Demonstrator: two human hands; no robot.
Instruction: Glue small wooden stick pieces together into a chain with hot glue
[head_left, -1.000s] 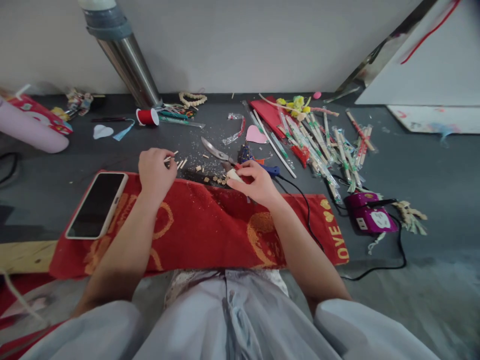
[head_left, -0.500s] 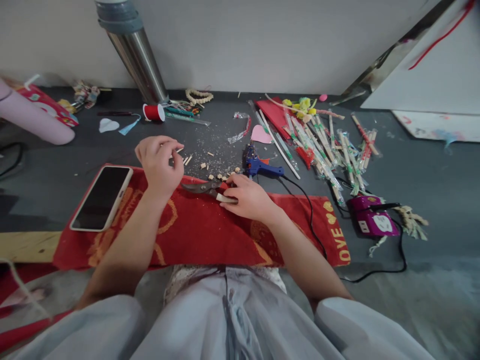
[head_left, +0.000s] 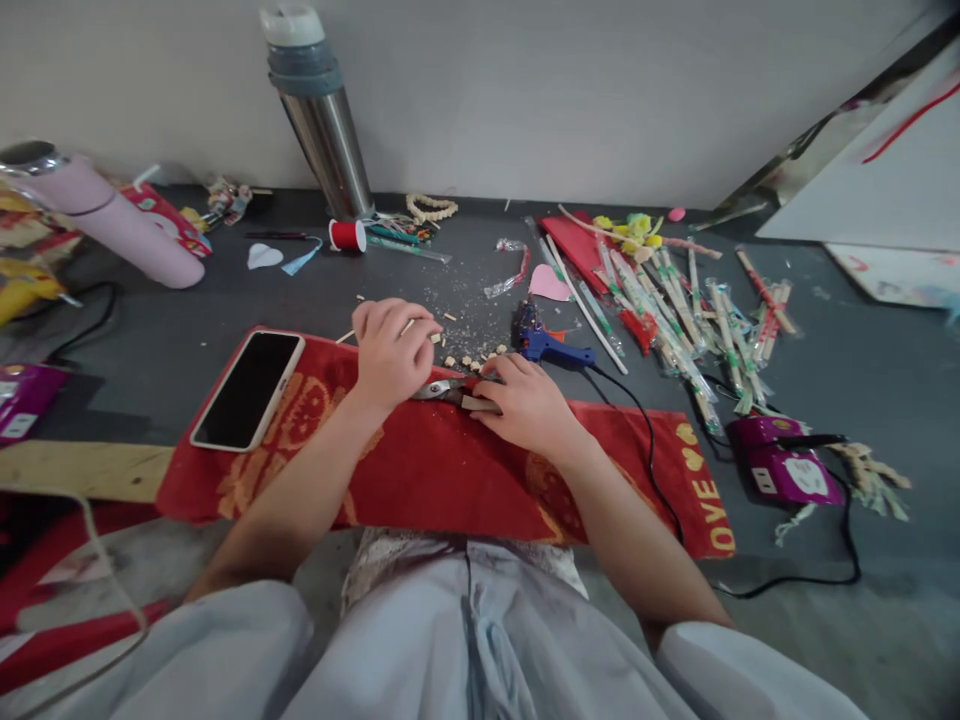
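My right hand (head_left: 521, 405) is closed around the handles of pruning shears (head_left: 442, 390), which show a red part and a pale part at the grip. Over the red towel (head_left: 450, 470), the blades point left. My left hand (head_left: 396, 352) is curled just above the blades and covers their tips. A thin pale wooden stick (head_left: 407, 326) shows between its fingers. Small cut wooden bits (head_left: 469, 362) lie just beyond the towel's edge, among pale crumbs.
A blue glue gun (head_left: 555, 348) with a black cord lies beyond my right hand. Wrapped sticks (head_left: 660, 300) are heaped at the right, near a purple box (head_left: 784, 462). A phone (head_left: 249, 390) rests on the towel. A steel flask (head_left: 322, 130) and red thread spool (head_left: 347, 236) stand behind.
My right hand has brought the shears back toward me, over the towel, blades swinging left. My left hand has moved right to the blades. The view has shifted left.
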